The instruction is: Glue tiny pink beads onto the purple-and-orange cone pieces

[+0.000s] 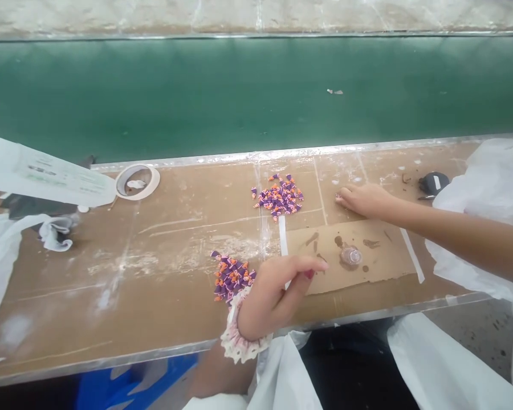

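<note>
Left hand (277, 290): index finger stretched out over the cardboard sheet (380, 270), thumb tucked close below it; the gap is narrow, and I can't tell whether anything is pinched there. The other fingers fold out of sight.
Right hand (363, 200): resting just beyond the sheet, fingers bunched low; a pinkish speck shows at the tips, nail or small piece, I can't say.
Near pile (233, 278): purple-and-orange pieces to the left of the left fingers, partly hidden behind that hand and its frilly wristband (235, 336).
Far pile (282, 196): more of the same, left of the right fingertips and beyond the left ones; too small to make out each shape.
Clear little cup (351, 256): on the sheet, just right of the left fingertips, nearer the person than the right ones; its contents are hard to read.
Tape roll (154, 182): well left of both hands.
White packet (68, 176): farther left, cut off by the edge, print blurred.
Black object (434, 183): right of the right fingers, partly covered by white plastic (487, 176).
</note>
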Available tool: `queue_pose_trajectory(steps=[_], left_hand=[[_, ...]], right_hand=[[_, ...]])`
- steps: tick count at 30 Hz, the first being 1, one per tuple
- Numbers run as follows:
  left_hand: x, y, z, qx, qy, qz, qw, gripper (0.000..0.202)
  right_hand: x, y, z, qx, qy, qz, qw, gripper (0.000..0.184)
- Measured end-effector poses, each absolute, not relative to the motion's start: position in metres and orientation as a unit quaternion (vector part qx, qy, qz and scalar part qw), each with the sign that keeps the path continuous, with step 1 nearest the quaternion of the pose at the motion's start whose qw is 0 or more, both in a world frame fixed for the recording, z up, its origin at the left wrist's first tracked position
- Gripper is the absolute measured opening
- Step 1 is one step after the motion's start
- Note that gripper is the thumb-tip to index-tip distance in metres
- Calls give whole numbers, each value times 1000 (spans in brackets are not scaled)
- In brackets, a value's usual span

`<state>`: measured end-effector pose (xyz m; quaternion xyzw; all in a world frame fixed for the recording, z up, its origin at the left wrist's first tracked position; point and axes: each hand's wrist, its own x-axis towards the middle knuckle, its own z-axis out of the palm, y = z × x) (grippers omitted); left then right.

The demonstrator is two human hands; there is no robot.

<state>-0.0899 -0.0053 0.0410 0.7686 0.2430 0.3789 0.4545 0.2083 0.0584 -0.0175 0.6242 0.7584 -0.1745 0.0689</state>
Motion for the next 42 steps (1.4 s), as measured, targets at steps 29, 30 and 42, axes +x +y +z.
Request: queue_pose_trajectory(steps=[29, 30, 42], left_hand=[[-71, 1, 10, 864, 275, 291, 304, 21], [-71, 1, 10, 864, 277, 294, 300, 20], [-61, 2, -9, 886, 373, 241, 134, 31]], right_hand=[[229, 73, 14, 633, 714, -294, 49, 26], [231, 72, 13, 621, 722, -304, 33, 20], [261, 65, 33, 617, 681, -389, 54, 36]])
